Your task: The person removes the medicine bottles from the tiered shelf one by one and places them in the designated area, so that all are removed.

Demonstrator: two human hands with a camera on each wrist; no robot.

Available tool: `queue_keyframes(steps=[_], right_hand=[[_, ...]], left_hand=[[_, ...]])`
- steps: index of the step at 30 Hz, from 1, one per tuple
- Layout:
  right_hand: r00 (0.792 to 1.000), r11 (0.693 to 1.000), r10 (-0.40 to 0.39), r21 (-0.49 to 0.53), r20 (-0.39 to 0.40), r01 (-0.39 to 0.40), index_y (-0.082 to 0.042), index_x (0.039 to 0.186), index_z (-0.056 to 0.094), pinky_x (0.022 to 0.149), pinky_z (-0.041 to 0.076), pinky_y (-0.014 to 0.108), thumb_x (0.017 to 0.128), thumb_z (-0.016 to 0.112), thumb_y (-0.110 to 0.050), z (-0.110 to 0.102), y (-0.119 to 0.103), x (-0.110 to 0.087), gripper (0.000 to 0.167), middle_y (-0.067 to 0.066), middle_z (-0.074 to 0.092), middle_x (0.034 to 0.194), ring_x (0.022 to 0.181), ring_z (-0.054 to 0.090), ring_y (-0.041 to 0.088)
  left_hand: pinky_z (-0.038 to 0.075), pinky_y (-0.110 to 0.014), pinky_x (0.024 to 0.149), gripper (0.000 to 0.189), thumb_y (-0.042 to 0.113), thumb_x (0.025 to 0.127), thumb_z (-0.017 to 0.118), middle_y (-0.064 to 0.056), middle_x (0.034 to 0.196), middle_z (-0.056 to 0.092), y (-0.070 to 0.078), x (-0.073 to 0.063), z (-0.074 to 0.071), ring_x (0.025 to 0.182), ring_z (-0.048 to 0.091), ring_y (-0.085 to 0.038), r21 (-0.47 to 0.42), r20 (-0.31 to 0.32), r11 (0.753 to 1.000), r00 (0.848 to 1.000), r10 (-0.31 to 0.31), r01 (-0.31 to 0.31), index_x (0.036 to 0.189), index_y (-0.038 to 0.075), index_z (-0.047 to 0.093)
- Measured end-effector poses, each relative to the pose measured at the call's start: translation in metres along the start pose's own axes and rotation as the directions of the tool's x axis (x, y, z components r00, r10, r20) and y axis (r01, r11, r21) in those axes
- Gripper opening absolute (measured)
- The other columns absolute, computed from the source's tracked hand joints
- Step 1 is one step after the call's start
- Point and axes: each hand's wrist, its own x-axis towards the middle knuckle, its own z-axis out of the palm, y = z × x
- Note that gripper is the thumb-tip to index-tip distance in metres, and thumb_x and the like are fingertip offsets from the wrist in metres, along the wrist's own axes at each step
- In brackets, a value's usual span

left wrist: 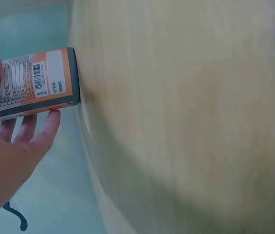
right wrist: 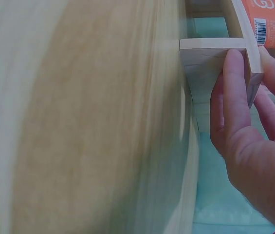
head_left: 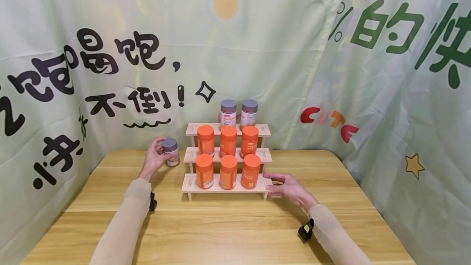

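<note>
At the left of the wooden stand, my left hand holds a small jar with a grey lid. In the left wrist view the jar shows a barcode label, with thumb and fingers on opposite sides; its base meets the table. My right hand grips the right end of the lowest step of the three-tier wooden stand. The right wrist view has the thumb over the board and the fingers beneath, against a leg.
Three orange jars line the bottom step, and three more orange jars the middle one. Two grey-lidded jars stand on top. Behind the wooden table hangs a printed cloth, which also encloses both sides.
</note>
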Motion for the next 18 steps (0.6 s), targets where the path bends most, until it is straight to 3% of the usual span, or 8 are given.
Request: queue_keyframes(steps=[6,12,15,18], right_hand=[[1.000,1.000,0.001,-0.001,-0.002,-0.001,0.004,0.141,0.048,0.091,0.056,0.043,0.089,0.068,-0.002,0.000,0.000,0.001,0.056,0.029,0.037,0.149,0.099,0.067,0.020],[1.000,1.000,0.004,0.006,0.000,-0.004,0.004,0.141,0.048,0.090,0.056,0.042,0.090,0.068,-0.002,-0.001,0.001,0.001,0.056,0.029,0.036,0.149,0.099,0.067,0.020],[1.000,1.000,0.004,0.010,0.002,-0.004,0.003,0.141,0.048,0.089,0.057,0.041,0.090,0.067,-0.001,-0.001,0.001,0.001,0.055,0.029,0.036,0.149,0.099,0.067,0.020],[1.000,1.000,0.001,0.010,0.004,-0.001,0.003,0.141,0.047,0.089,0.057,0.040,0.090,0.067,-0.001,-0.001,0.002,0.001,0.055,0.029,0.035,0.150,0.099,0.067,0.020]], left_hand=[[0.034,-0.057,0.112,0.087,-0.004,0.080,0.075,-0.029,0.148,0.040,0.004,0.000,-0.001,0.135,0.041,-0.044,0.031,-0.014,0.999,1.000,0.013,-0.012,0.152,0.009,0.027],[0.038,-0.050,0.110,0.079,0.030,0.083,0.080,-0.023,0.144,0.047,0.016,-0.004,-0.002,0.131,0.046,-0.037,0.061,-0.127,0.998,0.992,0.026,-0.018,0.148,0.010,0.039],[0.043,-0.040,0.103,0.073,0.046,0.082,0.077,-0.015,0.136,0.056,0.024,-0.006,-0.003,0.124,0.051,-0.028,0.054,-0.209,0.998,0.977,0.042,-0.031,0.140,0.010,0.050],[0.045,-0.027,0.091,0.065,0.052,0.081,0.075,-0.005,0.119,0.064,0.034,-0.008,-0.002,0.110,0.057,-0.017,0.055,-0.302,0.996,0.950,0.085,-0.071,0.128,0.010,0.061]])
